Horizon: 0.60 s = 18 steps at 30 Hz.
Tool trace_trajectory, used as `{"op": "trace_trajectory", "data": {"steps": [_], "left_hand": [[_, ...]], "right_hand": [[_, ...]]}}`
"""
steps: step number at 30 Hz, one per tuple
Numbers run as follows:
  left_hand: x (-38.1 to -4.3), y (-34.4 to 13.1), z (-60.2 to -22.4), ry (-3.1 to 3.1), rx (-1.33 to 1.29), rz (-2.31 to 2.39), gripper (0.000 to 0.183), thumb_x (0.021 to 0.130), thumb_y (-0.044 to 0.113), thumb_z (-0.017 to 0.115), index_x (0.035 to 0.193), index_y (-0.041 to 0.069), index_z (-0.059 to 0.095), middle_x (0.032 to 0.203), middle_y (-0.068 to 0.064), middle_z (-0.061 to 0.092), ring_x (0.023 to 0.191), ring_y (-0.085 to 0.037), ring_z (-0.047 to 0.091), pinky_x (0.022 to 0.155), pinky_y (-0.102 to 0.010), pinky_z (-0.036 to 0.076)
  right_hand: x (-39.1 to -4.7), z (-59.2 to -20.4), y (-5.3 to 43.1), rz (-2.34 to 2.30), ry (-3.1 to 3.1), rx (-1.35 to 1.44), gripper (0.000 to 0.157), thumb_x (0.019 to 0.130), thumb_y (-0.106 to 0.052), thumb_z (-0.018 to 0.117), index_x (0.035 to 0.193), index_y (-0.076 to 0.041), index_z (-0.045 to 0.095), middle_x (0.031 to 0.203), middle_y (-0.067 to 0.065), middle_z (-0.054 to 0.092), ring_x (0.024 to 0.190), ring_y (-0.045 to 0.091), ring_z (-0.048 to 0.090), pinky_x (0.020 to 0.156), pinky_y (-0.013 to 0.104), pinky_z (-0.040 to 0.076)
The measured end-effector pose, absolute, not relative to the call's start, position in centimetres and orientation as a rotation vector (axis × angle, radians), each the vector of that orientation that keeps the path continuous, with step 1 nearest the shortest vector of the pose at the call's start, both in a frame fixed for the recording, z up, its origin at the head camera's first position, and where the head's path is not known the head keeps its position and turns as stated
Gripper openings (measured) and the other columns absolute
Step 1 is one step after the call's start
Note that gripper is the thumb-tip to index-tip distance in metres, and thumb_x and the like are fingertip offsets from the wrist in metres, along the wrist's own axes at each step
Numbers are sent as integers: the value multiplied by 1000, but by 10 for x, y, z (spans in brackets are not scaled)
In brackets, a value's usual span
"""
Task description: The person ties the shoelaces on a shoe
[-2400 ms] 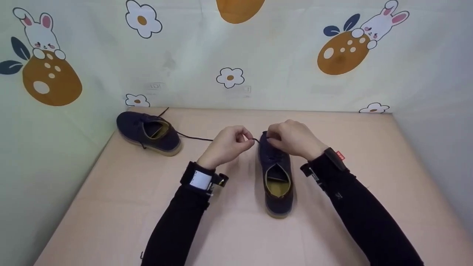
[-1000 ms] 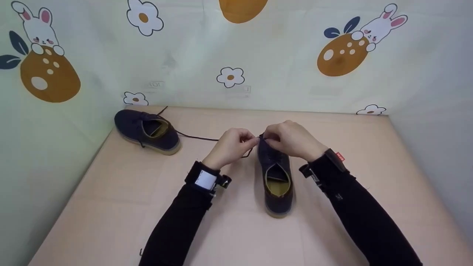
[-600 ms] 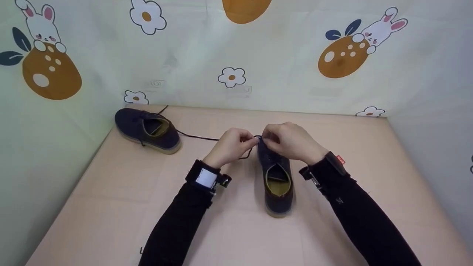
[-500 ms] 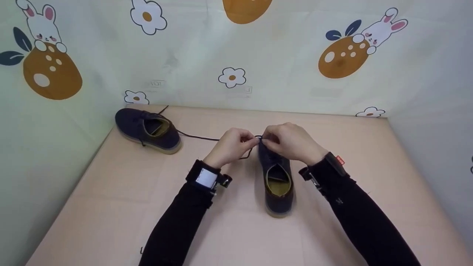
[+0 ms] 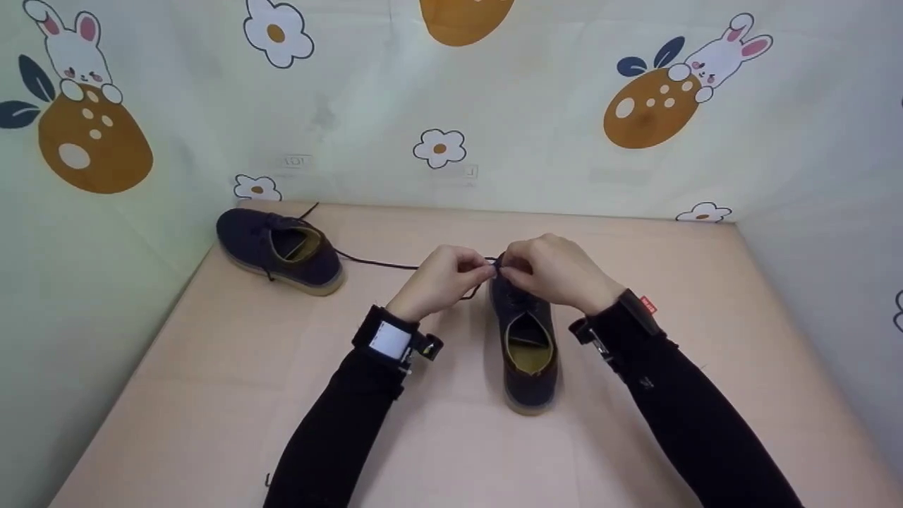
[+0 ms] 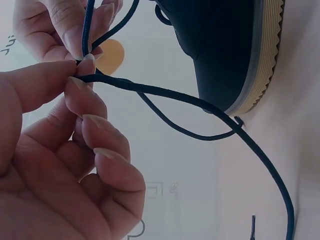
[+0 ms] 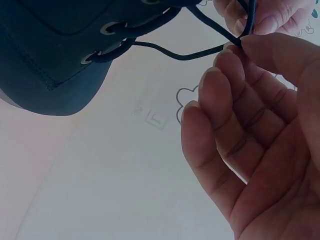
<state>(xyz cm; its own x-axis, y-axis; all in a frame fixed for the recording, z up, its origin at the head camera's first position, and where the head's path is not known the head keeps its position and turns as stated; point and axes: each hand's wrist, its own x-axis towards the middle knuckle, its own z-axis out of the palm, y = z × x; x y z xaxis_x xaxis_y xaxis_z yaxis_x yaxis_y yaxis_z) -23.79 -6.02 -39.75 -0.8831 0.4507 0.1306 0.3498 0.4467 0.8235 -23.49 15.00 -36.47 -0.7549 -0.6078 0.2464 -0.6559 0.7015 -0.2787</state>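
Observation:
A navy lace-up shoe (image 5: 530, 391) stands upright, toe pointing away, with its tan insole showing. Over its toe end my two hands meet, fingertip to fingertip. My left hand (image 5: 443, 282) pinches a dark shoelace (image 6: 175, 95) between thumb and index finger, its other fingers loosely curled. From that pinch the lace swings out in a long curve past the shoe. My right hand (image 5: 561, 271) pinches the lace (image 7: 210, 22) where strands cross, close to the left fingertips. Metal eyelets (image 7: 111, 27) with lace through them show in the right wrist view.
A second navy shoe (image 5: 310, 271) lies at the back left, turned sideways, with a lace end (image 5: 309, 210) sticking out behind it. A stretch of dark lace (image 5: 374, 264) runs across the pale pink table (image 5: 211, 395). A patterned curtain (image 5: 353, 106) encloses the back and sides.
My left hand has moved right, up to the right hand's fingertips. A bend of lace now hangs below the left fingers. Over the last half second the hands have barely moved.

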Motion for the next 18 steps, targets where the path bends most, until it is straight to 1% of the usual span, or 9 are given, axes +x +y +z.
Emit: {"op": "trace_trajectory", "data": {"steps": [5, 8, 13, 16, 18], "left_hand": [[-239, -63, -398, 2568, 733, 1373, 20, 97, 22, 65, 87, 6, 73, 74, 6, 61, 66, -10, 52, 60, -25, 41], [-239, -66, -396, 2582, 731, 1338, 20, 97, 22, 66, 84, 9, 73, 72, 6, 59, 62, -10, 50, 57, -25, 39], [-237, -70, -394, 2568, 714, 1294, 19, 96, 25, 67, 85, 12, 74, 71, 7, 59, 62, -10, 49, 58, -26, 39], [-237, -70, -394, 2533, 718, 1286, 16, 96, 23, 67, 86, 11, 74, 72, 6, 59, 64, -9, 51, 58, -26, 40], [-236, -69, -395, 2505, 728, 1301, 14, 96, 20, 67, 87, 10, 73, 73, 6, 59, 64, -9, 51, 58, -25, 40]], "right_hand": [[-235, -364, 150, 532, -2791, 1018, 10, 92, -20, 68, 85, -14, 71, 72, -5, 62, 63, 14, 55, 58, 35, 46], [-235, -364, 150, 530, -2797, 1016, 11, 93, -20, 68, 84, -13, 70, 71, -5, 62, 63, 14, 55, 58, 34, 46], [-236, -364, 149, 524, -2795, 1017, 12, 94, -21, 67, 86, -13, 71, 75, -4, 64, 65, 15, 57, 60, 35, 47], [-239, -365, 149, 545, -2792, 1026, 12, 97, -17, 63, 96, -12, 74, 85, 0, 70, 74, 18, 64, 67, 38, 51], [-242, -367, 149, 549, -2802, 1063, 17, 97, -11, 61, 108, -13, 74, 95, 2, 72, 81, 20, 66, 72, 40, 53]]}}
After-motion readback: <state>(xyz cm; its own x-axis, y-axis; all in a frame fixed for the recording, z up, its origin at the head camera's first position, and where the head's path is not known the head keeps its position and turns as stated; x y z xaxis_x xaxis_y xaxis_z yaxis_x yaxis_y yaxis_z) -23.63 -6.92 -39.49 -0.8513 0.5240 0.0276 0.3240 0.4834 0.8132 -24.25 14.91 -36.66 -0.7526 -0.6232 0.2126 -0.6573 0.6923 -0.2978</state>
